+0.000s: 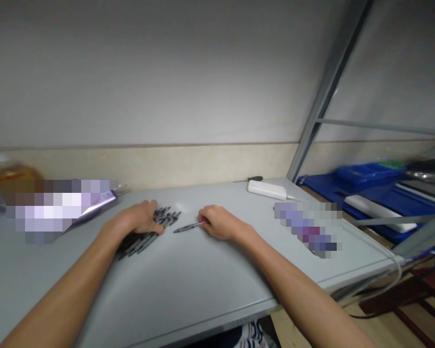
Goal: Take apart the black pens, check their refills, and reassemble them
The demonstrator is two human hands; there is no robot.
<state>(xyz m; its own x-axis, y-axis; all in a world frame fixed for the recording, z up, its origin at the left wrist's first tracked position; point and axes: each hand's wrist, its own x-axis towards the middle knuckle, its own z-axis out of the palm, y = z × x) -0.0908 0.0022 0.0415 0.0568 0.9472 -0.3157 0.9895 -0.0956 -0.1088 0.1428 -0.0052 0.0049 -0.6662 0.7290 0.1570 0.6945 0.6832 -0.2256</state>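
Observation:
A heap of several dark pens (pixel 150 231) lies on the grey table (pixel 188 285), a little left of the middle. My left hand (pixel 139 218) rests on top of the heap with its fingers curled over the pens. My right hand (pixel 219 221) is closed on one dark pen (pixel 188 227), which lies almost flat and points left toward the heap. The two hands are a short gap apart.
A white power adapter (pixel 267 189) and a screwdriver (pixel 252 179) lie near the wall at the back right. Blurred-out patches cover things at left and right. A metal frame post (pixel 322 96) rises at right, with blue boxes (pixel 369 193) behind it.

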